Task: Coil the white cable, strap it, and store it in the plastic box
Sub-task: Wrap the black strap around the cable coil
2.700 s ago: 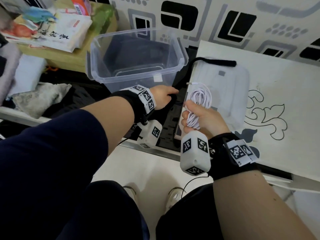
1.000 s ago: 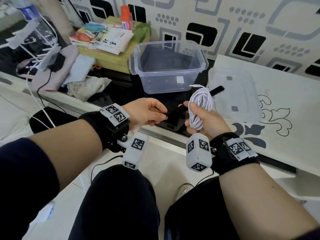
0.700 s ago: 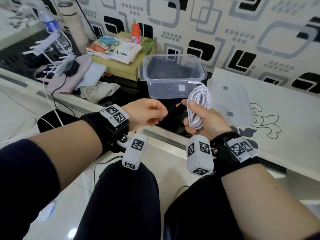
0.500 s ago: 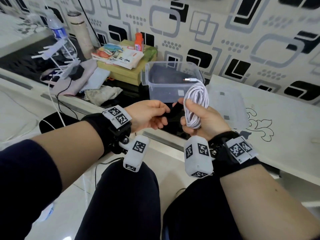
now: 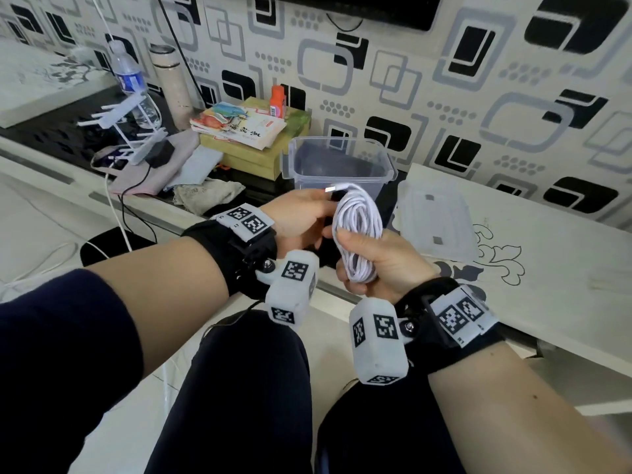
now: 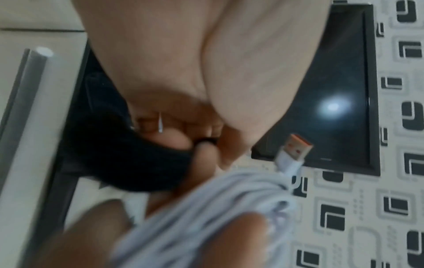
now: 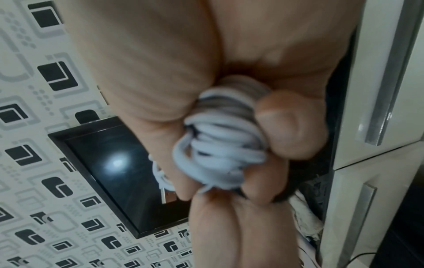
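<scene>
My right hand [image 5: 355, 249] grips the coiled white cable [image 5: 359, 230] around its lower half and holds the coil upright above my knees. The cable's USB plug [image 5: 330, 190] sticks out at the top left. My left hand [image 5: 319, 213] is pressed against the coil's left side. In the left wrist view its fingertips pinch a black strap [image 6: 119, 159] right beside the cable [image 6: 206, 208]. In the head view the strap is hidden behind the hands. The clear plastic box [image 5: 388, 165] stands open just beyond the hands, and its lid [image 5: 434, 217] lies on the white table to the right.
Left of the box sit a stack of books [image 5: 239, 126] on a yellow-green case, folded cloths [image 5: 191, 172], a water bottle [image 5: 128, 77] and a flask [image 5: 171, 83]. The white tabletop [image 5: 547, 254] stretches right. Cabinet drawers with metal handles [image 7: 387, 72] are below.
Both hands rose from the table edge and came together. The left hand brought the black strap off the shelf up against the coil, and the view tilted up toward the wall.
</scene>
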